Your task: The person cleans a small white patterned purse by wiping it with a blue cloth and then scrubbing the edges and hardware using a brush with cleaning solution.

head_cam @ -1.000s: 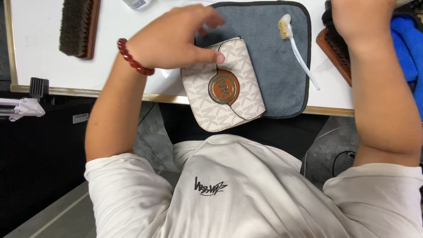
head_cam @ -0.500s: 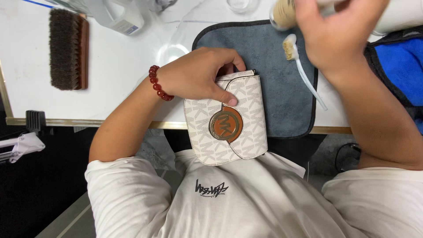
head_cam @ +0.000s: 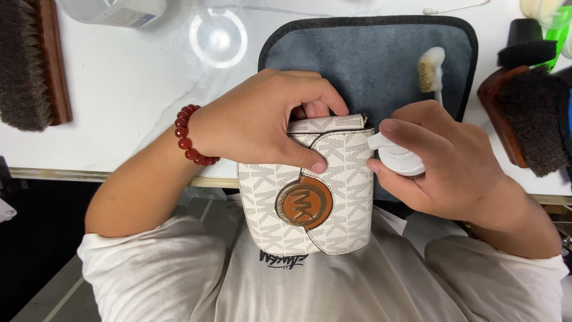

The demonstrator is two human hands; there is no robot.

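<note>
A white bench point(head_cam: 119, 113) holds a grey mat point(head_cam: 369, 59). The left hand point(head_cam: 262, 119) grips the small white purse point(head_cam: 307, 191) at its top, over the lap. The right hand point(head_cam: 447, 164) is clenched on a white bottle point(head_cam: 396, 158). The purse looks light and stiff, easy to hold by its sides

Cream patterned purse point(head_cam: 333, 197), grey mat point(head_cam: 369, 59)

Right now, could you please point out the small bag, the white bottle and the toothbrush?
small bag point(head_cam: 333, 203): head view, on its patterned front flap.
white bottle point(head_cam: 398, 160): head view, on its rounded top in the right hand.
toothbrush point(head_cam: 430, 68): head view, on its bristle head.
</note>
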